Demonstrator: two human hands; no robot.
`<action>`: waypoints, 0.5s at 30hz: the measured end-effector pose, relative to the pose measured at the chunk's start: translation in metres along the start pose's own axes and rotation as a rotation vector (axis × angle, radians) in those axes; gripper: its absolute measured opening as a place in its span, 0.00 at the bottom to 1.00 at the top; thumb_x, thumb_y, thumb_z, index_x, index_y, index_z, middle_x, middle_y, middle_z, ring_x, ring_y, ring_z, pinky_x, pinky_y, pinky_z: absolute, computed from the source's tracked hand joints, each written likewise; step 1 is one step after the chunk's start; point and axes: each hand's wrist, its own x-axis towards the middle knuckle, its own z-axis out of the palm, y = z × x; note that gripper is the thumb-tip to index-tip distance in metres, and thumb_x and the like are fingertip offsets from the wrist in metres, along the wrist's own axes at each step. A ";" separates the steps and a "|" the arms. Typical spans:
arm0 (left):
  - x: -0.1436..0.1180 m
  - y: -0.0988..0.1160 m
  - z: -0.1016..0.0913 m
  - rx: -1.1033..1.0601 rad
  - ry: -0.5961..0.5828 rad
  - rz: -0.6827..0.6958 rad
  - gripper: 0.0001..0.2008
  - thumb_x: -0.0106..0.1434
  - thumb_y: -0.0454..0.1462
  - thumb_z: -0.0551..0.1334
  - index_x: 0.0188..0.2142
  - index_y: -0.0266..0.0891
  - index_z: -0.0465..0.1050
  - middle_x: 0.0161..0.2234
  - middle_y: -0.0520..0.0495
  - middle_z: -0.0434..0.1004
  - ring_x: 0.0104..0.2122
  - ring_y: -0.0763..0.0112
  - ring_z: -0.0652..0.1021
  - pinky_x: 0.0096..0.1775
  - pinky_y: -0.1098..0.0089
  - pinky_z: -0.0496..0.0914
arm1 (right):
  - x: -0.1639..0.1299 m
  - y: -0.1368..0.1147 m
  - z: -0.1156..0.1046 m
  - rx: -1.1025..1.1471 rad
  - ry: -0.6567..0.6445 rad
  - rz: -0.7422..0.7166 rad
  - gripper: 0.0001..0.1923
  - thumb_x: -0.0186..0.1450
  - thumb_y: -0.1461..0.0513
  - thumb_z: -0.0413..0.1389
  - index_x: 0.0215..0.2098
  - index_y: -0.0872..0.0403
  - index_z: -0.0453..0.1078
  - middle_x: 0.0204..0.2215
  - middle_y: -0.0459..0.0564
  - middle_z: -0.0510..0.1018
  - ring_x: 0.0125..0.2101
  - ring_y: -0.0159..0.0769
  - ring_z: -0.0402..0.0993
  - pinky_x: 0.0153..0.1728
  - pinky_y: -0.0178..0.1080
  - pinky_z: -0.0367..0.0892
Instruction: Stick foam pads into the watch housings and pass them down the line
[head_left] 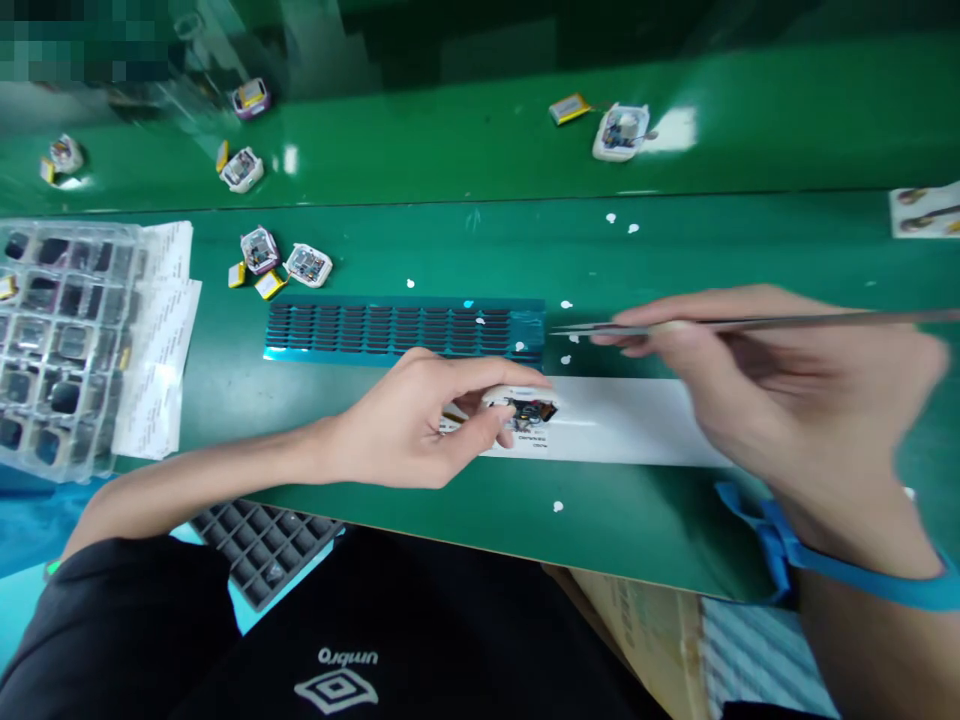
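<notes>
Between the thumb and fingers of my left hand (420, 420) is a white smartwatch case (523, 405), tilted so that its inner electronics show. It is held over a white paper strip (630, 420) on the green bench. My right hand (780, 380) grips a pair of metal tweezers (720, 324), their tips pointing left, apart from the case. Whether the tips hold anything is too small to tell. Behind my left hand lies a blue sheet (405, 328) with rows of dark strips. Small white stickers (566, 305) are scattered around the tweezer tips.
Opened watch cases with yellow batteries sit at the left (308, 265) and on the back ledge (622, 132). A clear plastic tray (67, 350) of watch parts stands far left on printed paper (161, 350). Below the bench edge is a dark compartment tray (266, 545).
</notes>
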 end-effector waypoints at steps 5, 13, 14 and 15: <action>0.008 -0.016 -0.006 0.455 0.045 0.265 0.13 0.77 0.35 0.55 0.52 0.36 0.77 0.47 0.45 0.87 0.45 0.67 0.84 0.46 0.67 0.75 | 0.008 0.016 -0.003 0.024 -0.245 -0.061 0.10 0.73 0.63 0.61 0.35 0.47 0.84 0.39 0.45 0.88 0.38 0.37 0.87 0.40 0.40 0.82; 0.010 -0.035 -0.001 0.616 -0.020 0.278 0.13 0.77 0.33 0.55 0.56 0.38 0.73 0.54 0.44 0.83 0.55 0.64 0.79 0.49 0.63 0.69 | 0.004 0.013 -0.006 -0.017 -0.294 -0.068 0.09 0.73 0.62 0.62 0.44 0.43 0.84 0.42 0.43 0.88 0.41 0.42 0.86 0.42 0.47 0.82; 0.011 -0.035 -0.001 0.625 -0.030 0.276 0.13 0.78 0.33 0.54 0.57 0.38 0.72 0.54 0.44 0.83 0.56 0.64 0.79 0.49 0.63 0.68 | 0.002 0.013 -0.005 -0.024 -0.290 -0.079 0.09 0.73 0.63 0.62 0.45 0.43 0.84 0.43 0.43 0.88 0.41 0.42 0.86 0.41 0.47 0.82; 0.011 -0.036 -0.001 0.636 -0.038 0.277 0.13 0.78 0.33 0.54 0.56 0.38 0.72 0.54 0.43 0.83 0.56 0.63 0.78 0.49 0.63 0.68 | 0.000 0.012 -0.004 -0.034 -0.284 -0.094 0.11 0.73 0.64 0.62 0.47 0.42 0.84 0.43 0.43 0.88 0.41 0.42 0.86 0.41 0.47 0.81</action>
